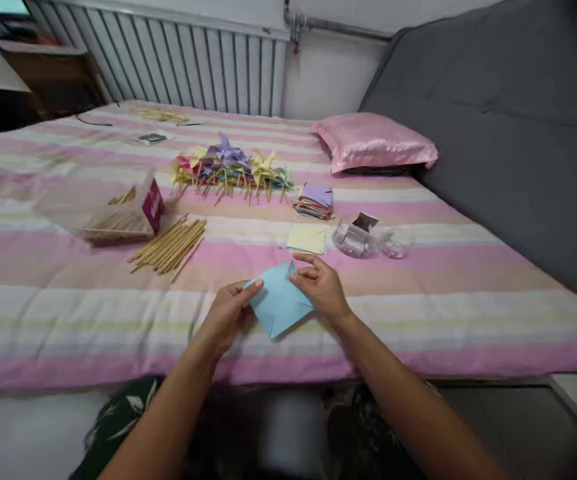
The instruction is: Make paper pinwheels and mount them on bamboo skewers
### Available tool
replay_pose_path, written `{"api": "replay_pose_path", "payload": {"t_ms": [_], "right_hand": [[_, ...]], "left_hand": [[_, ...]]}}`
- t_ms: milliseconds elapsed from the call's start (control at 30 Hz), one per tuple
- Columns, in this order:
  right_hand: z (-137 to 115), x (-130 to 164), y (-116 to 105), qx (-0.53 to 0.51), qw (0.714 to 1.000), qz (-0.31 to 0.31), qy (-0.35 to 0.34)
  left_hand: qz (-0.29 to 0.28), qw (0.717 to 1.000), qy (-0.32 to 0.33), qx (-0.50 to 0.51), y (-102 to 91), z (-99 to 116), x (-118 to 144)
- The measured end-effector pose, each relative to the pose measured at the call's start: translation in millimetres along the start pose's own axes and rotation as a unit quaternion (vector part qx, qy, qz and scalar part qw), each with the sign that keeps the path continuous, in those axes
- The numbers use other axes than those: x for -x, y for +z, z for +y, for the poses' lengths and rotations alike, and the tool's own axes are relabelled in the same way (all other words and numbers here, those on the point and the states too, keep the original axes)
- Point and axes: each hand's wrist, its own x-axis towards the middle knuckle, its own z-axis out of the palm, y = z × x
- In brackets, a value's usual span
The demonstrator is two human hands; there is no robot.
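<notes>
A square of light blue paper [279,303] is held between my two hands above the near edge of the bed. My left hand [231,307] pinches its left corner, thumb on top. At the upper corner, my right hand [321,287] grips the paper between thumb and fingers, and that corner stands up slightly. Slits show near the lower and right corners. Just beyond my right hand lies a small stack of pale yellow paper squares [307,238]. Behind it sits a thicker stack of coloured squares [315,201], purple on top.
Finished paper pinwheels [228,160] on sticks lie in a heap farther back. Loose sticks [171,247] and an opened bag of sticks [118,223] are on the left. Clear plastic containers [355,239] stand right of the stacks. A pink pillow [375,141] rests near the grey headboard [498,127].
</notes>
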Motion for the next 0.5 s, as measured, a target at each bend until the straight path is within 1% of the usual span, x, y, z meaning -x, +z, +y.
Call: {"api": "replay_pose_path", "payload": {"t_ms": [233,400,500], "right_hand": [[-2.3,3.4,-0.8,0.017,1.0,-0.012,-0.004],[-3.1,5.6,-0.1,-0.001,1.0,-0.017,0.012],[-4.0,4.6,0.2,-0.022,0.999,-0.015,0.021]], "left_hand": [[-0.007,0.999,-0.024,-0.046,-4.5,-3.3,0.6],[-0.048,0.995,-0.038,-0.079,-4.4,-4.6,0.8],[-0.04,0.996,-0.034,-0.07,-4.6,-5.7,0.7]]}}
